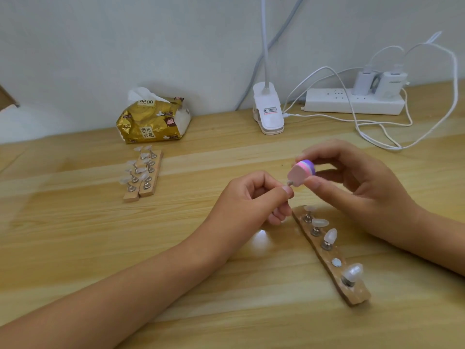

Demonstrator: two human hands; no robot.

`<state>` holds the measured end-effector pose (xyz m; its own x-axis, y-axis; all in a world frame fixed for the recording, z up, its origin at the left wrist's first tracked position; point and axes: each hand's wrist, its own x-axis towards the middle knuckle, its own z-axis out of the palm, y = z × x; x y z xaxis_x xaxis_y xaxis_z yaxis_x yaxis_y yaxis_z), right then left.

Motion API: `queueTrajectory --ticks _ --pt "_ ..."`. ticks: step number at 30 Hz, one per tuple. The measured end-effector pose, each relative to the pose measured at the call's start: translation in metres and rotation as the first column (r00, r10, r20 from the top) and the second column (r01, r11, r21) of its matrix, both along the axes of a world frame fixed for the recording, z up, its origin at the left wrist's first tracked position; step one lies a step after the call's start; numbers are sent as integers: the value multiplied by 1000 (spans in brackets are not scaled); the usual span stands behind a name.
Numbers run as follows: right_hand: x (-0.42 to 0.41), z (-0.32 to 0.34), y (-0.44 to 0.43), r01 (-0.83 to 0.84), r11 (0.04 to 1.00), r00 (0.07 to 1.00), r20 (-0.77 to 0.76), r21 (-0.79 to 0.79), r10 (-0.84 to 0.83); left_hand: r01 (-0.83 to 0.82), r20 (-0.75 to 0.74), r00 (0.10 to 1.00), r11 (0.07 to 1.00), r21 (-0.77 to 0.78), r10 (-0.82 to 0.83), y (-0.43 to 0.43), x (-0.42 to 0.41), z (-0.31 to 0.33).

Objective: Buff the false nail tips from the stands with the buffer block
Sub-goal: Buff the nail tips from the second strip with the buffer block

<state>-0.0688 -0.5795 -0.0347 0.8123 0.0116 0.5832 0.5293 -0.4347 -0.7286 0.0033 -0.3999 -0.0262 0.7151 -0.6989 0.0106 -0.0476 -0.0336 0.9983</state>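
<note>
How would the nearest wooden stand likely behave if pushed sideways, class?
The wooden stand looks flat and stiff, so it would probably slide, not tip. Its nail tips perch on thin upright pegs, so a knock might dislodge them.

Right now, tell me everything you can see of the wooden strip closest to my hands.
The wooden strip is long, narrow, pale, lying flat on the table, slanting from beside the left hand toward the lower right. Four metal pegs stand in it, each topped by a cloudy whitish nail tip; the second place from the near end shows only a bare shiny disc. No hand plainly touches it.
</note>
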Motion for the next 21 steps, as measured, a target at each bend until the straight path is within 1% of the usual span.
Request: queueTrajectory --ticks 2,6,10,13,16,19,21 --pt "-1 0 1 -8 1000 999 35 -5 9 2 0 1000 1000 5 -2 0 0 0" --pt "-1 0 1 11 999 1000 25 39 -12 -1 -7 1000 1000 8 1 0 1 0" --pt "0 0 0 12 1000 997 82 -26 -10 0 0 1000 1000 16 0 0 1 0" --pt "-1 1 -2 7 1000 993 118 -13 -5 -6 -7 1000 1000 13 6 -1 1 0" --pt "-2 2 0 -15 1000 998 67 6 14 -6 -12 1000 1000 6 6 -1 0 0" --pt "-1 1 2 -22 999 1000 16 -35 23 -4 -2 1000 1000 11 4 -1 0 1" --pt "0 1 1 -12 1000 999 -42 -10 12 -5 1 1000 1000 15 5 -1 0 1"
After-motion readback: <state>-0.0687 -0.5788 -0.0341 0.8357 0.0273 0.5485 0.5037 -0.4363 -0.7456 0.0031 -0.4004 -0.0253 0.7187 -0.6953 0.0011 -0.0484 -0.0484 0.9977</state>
